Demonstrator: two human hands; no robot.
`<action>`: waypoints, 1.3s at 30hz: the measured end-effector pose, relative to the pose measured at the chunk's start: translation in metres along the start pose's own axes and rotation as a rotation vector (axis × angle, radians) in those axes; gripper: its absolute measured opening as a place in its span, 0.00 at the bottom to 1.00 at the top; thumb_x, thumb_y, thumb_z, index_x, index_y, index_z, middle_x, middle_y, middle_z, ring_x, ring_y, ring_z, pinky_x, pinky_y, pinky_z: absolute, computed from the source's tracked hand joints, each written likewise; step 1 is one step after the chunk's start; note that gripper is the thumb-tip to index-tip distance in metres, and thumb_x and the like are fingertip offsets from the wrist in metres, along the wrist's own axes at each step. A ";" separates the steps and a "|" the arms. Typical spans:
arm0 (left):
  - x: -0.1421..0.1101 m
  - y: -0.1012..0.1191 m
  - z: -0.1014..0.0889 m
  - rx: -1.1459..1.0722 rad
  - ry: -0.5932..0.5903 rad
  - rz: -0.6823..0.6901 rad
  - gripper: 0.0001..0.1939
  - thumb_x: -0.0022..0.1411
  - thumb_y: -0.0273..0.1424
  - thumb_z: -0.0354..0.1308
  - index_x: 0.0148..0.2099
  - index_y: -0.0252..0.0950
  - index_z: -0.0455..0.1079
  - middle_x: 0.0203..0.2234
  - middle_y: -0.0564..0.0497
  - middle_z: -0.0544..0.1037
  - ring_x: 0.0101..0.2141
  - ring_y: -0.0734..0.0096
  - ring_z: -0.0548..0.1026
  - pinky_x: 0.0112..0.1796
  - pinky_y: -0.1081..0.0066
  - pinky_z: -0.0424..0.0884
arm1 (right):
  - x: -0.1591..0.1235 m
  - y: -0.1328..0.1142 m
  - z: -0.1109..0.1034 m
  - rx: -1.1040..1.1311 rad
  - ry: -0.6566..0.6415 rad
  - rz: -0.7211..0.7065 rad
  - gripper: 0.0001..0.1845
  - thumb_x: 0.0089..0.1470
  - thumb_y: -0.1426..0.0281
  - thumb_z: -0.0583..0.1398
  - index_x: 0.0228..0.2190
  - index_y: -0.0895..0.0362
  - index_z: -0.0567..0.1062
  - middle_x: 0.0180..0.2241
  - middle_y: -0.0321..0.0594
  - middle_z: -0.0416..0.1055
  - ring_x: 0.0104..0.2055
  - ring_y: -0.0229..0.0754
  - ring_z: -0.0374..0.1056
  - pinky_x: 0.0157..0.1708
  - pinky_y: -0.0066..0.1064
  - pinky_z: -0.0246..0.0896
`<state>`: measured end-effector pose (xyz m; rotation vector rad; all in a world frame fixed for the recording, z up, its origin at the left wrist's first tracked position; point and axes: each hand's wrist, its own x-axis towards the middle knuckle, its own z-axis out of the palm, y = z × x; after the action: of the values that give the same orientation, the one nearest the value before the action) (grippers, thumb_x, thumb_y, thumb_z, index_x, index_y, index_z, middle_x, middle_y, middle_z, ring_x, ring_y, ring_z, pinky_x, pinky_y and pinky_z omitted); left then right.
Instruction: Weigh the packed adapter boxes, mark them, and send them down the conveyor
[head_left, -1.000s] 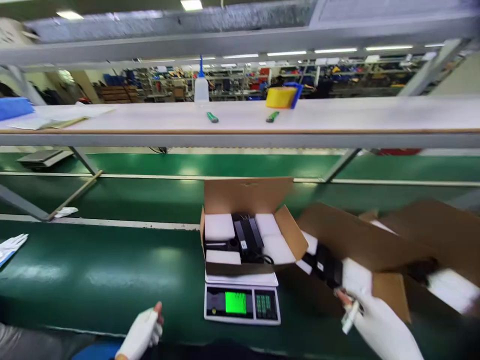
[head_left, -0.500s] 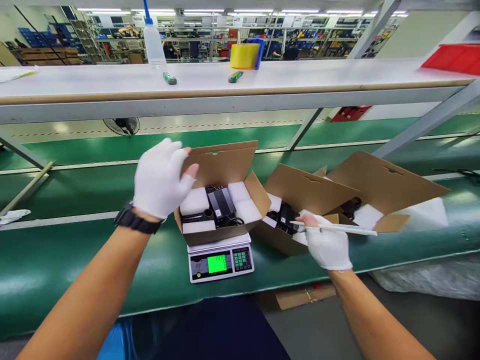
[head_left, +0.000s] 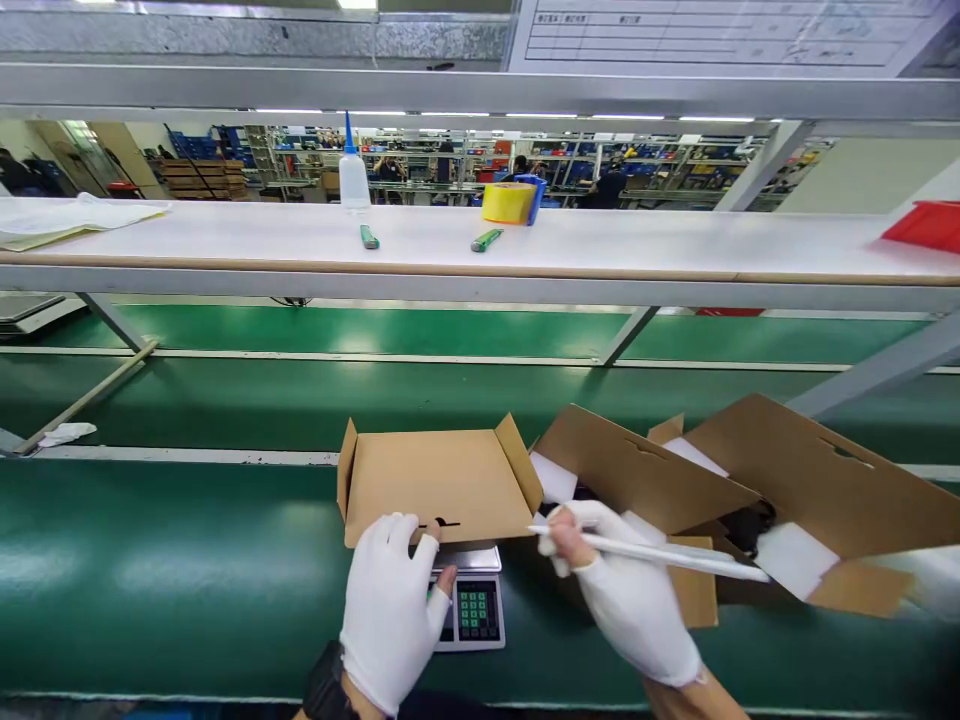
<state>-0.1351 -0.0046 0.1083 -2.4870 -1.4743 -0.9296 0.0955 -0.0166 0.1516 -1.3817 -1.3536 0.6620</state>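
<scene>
Cardboard box (head_left: 435,485) lid folded down, on scale (head_left: 474,612); my L hand (head_left: 394,610) open on front edge; R hand (head_left: 626,590) gripping white stick (head_left: 660,553); 2 boxes (head_left: 720,490) at R still open.

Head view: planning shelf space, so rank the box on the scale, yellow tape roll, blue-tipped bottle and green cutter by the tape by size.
Largest: the box, though it sits nearest the camera.
Middle: the yellow tape roll and the bottle look about alike, so I won't rank them.
Smallest: the green cutter.
</scene>
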 end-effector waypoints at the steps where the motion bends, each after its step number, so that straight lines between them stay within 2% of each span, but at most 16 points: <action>1: -0.006 0.001 0.008 -0.011 0.034 -0.028 0.13 0.63 0.32 0.57 0.49 0.34 0.71 0.45 0.42 0.72 0.47 0.51 0.69 0.46 0.52 0.69 | 0.006 -0.003 0.011 -0.007 -0.093 0.001 0.17 0.57 0.54 0.61 0.29 0.55 0.74 0.23 0.35 0.71 0.25 0.38 0.66 0.27 0.28 0.63; 3: -0.011 0.003 0.021 -0.027 0.097 -0.061 0.12 0.63 0.29 0.56 0.49 0.34 0.71 0.46 0.42 0.73 0.48 0.50 0.68 0.47 0.51 0.68 | 0.022 -0.006 0.037 -0.032 -0.251 0.040 0.18 0.57 0.53 0.60 0.32 0.55 0.75 0.26 0.36 0.73 0.28 0.40 0.68 0.29 0.29 0.63; 5: -0.012 0.003 0.030 -0.036 0.152 -0.070 0.12 0.63 0.28 0.55 0.49 0.34 0.71 0.46 0.42 0.73 0.48 0.50 0.69 0.48 0.50 0.68 | 0.041 -0.001 0.061 -0.068 -0.348 0.089 0.20 0.57 0.51 0.57 0.33 0.55 0.74 0.27 0.37 0.73 0.28 0.41 0.68 0.29 0.32 0.63; 8: -0.014 0.002 0.040 -0.048 0.223 -0.058 0.13 0.63 0.26 0.54 0.50 0.34 0.71 0.45 0.43 0.74 0.48 0.51 0.70 0.50 0.49 0.67 | 0.068 0.014 0.088 -0.150 -0.385 0.120 0.20 0.59 0.53 0.51 0.30 0.55 0.72 0.24 0.38 0.73 0.27 0.43 0.69 0.32 0.35 0.62; 11: -0.017 0.002 0.049 -0.060 0.276 -0.051 0.14 0.63 0.25 0.54 0.51 0.35 0.71 0.46 0.43 0.74 0.48 0.52 0.70 0.51 0.50 0.66 | 0.082 0.026 0.099 -0.274 -0.373 0.137 0.18 0.59 0.56 0.49 0.29 0.54 0.70 0.25 0.40 0.74 0.29 0.45 0.70 0.34 0.36 0.62; 15: -0.019 0.003 0.053 -0.071 0.309 -0.061 0.14 0.63 0.26 0.53 0.50 0.35 0.72 0.46 0.43 0.75 0.48 0.53 0.70 0.52 0.50 0.65 | 0.082 0.027 0.101 -0.341 -0.390 0.142 0.21 0.60 0.54 0.48 0.29 0.54 0.71 0.24 0.40 0.74 0.30 0.46 0.71 0.35 0.36 0.62; 19: -0.018 0.004 0.052 -0.072 0.308 -0.059 0.15 0.63 0.25 0.53 0.51 0.35 0.72 0.46 0.43 0.75 0.48 0.53 0.71 0.52 0.50 0.65 | 0.079 0.022 0.100 -0.367 -0.390 0.117 0.20 0.61 0.56 0.48 0.31 0.55 0.71 0.26 0.41 0.76 0.31 0.46 0.72 0.36 0.36 0.62; 32: -0.019 0.004 0.051 -0.071 0.287 -0.066 0.15 0.62 0.25 0.53 0.51 0.35 0.72 0.46 0.44 0.75 0.48 0.52 0.71 0.51 0.49 0.66 | 0.073 0.022 0.098 -0.358 -0.341 0.141 0.20 0.60 0.55 0.48 0.30 0.54 0.72 0.25 0.41 0.76 0.36 0.50 0.73 0.38 0.39 0.61; 39: -0.020 0.004 0.052 -0.073 0.285 -0.062 0.16 0.63 0.25 0.53 0.51 0.35 0.72 0.47 0.44 0.75 0.48 0.51 0.71 0.51 0.49 0.65 | 0.074 0.020 0.098 -0.358 -0.307 0.148 0.21 0.59 0.55 0.47 0.30 0.54 0.72 0.23 0.41 0.74 0.34 0.50 0.73 0.37 0.39 0.62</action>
<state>-0.1154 -0.0028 0.0563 -2.2480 -1.4521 -1.3073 0.0295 0.0852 0.1239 -1.7302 -1.6840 0.7802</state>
